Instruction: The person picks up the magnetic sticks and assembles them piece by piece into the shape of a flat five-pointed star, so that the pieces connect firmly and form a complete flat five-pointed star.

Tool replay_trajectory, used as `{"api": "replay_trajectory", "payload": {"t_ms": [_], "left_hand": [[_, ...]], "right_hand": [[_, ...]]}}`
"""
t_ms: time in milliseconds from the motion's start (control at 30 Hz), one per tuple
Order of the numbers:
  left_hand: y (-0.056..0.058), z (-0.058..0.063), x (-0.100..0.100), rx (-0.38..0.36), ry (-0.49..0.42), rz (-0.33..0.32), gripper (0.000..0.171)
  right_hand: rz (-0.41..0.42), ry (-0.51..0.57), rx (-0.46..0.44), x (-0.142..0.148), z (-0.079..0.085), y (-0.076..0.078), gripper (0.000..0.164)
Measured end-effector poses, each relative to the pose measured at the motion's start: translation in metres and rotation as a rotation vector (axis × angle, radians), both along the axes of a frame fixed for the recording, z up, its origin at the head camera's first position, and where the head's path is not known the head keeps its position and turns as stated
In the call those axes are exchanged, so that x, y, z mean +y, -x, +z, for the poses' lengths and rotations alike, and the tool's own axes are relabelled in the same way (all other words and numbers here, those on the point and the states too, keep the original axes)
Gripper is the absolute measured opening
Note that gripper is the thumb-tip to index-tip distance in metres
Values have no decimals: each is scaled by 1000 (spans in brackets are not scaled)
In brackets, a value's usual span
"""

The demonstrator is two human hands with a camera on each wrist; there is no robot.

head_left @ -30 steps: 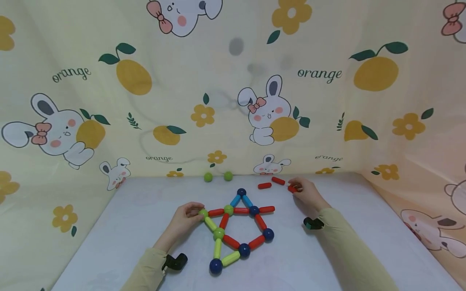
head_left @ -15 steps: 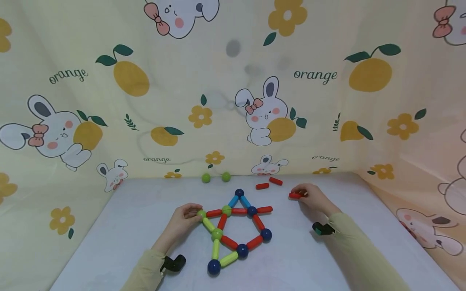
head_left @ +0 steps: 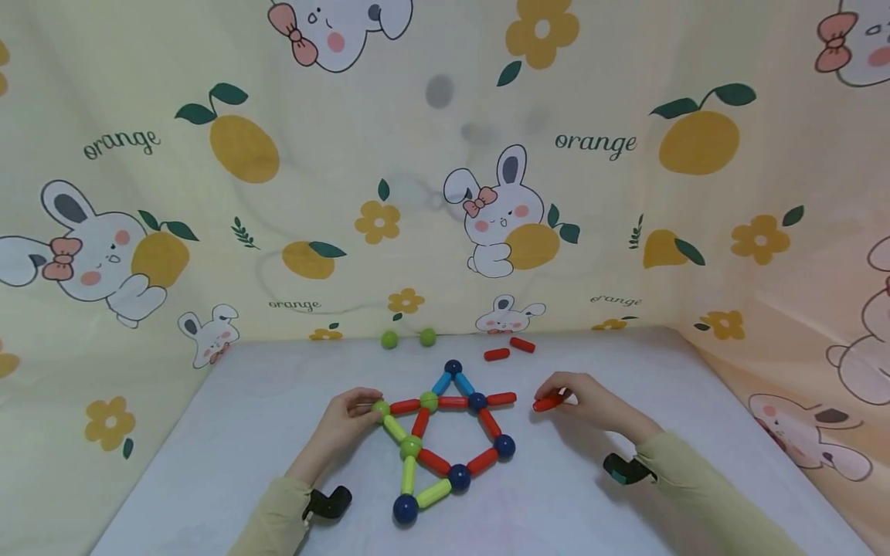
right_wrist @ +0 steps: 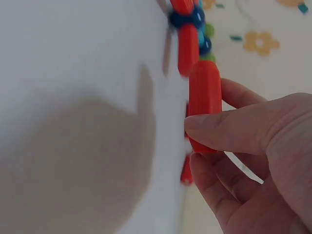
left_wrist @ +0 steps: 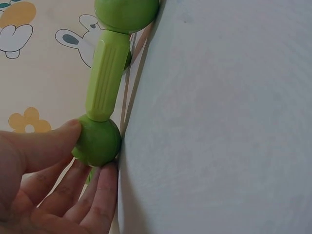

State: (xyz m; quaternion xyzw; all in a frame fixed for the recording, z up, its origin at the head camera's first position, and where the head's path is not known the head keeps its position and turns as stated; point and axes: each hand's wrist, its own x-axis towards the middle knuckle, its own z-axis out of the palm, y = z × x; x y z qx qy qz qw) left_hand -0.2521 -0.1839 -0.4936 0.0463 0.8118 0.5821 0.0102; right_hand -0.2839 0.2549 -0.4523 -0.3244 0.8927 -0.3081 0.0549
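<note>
My left hand [head_left: 342, 423] holds a green ball [left_wrist: 99, 141] at the left corner of a flat figure made of balls and magnetic-looking rods; its thumb and fingertips are on the ball. From that ball run a lime rod [left_wrist: 105, 75] and a red one. My right hand [head_left: 587, 401] pinches a loose red rod [right_wrist: 204, 92] between thumb and fingers, above the table. It is just right of another red rod [head_left: 502, 398], which juts from a dark blue ball [head_left: 477, 401] of the figure. A blue ball [head_left: 453, 367] tops two light blue rods.
Two more red rods [head_left: 497, 354] lie at the back of the white table [head_left: 570, 494]. Two green balls [head_left: 389, 340] sit by the printed cloth backdrop [head_left: 389, 139]. The figure's nearest corner is a blue ball [head_left: 405, 509].
My right hand has brought its red rod away from the two at the back, forward and left towards the figure. The left hand stays on the green ball.
</note>
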Motion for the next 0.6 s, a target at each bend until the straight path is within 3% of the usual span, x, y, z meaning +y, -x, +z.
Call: {"api": "replay_trajectory", "payload": {"t_ms": [200,600], "left_hand": [[2,-3,-1,-5,12,5,30],[1,0,0,-2,31,10,30]], "right_hand": [[89,3,-32,-19,-6,-12,28],[123,0,-94,-39,-12,-16,31]]}}
